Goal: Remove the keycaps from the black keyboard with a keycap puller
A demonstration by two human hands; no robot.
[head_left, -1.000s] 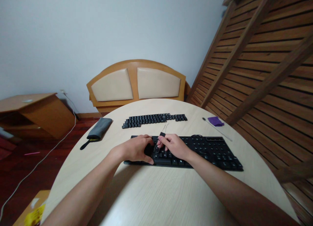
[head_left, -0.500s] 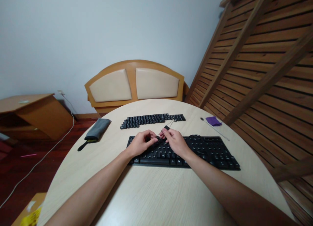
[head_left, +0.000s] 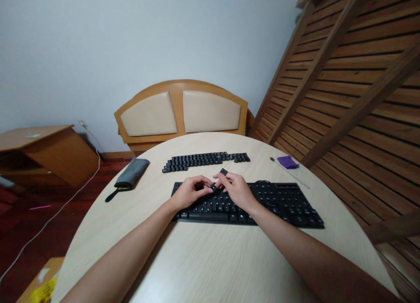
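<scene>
A black keyboard [head_left: 282, 204] lies across the round pale wooden table [head_left: 210, 259]. Both my hands hover over its left half, fingertips nearly meeting. My right hand [head_left: 236, 190] is closed on a wire keycap puller [head_left: 224, 171] with a black handle that sticks up past my fingers. My left hand [head_left: 188, 192] pinches a small black keycap [head_left: 213, 188] right at the puller's tip. Behind the keyboard, loose black keycaps [head_left: 205, 159] are laid out in rows.
A grey pouch [head_left: 131, 173] with a black tab lies at the table's left edge. A purple cloth [head_left: 288, 162] and a thin stick [head_left: 290, 174] lie at the right. Behind the table stand a wooden headboard [head_left: 180, 111], slatted frame [head_left: 354, 88] and low cabinet [head_left: 49, 152].
Both hands lifted from the keyboard's front left keys and came together above it. The left hand, flat on the keys a second ago, now pinches a keycap at the puller.
</scene>
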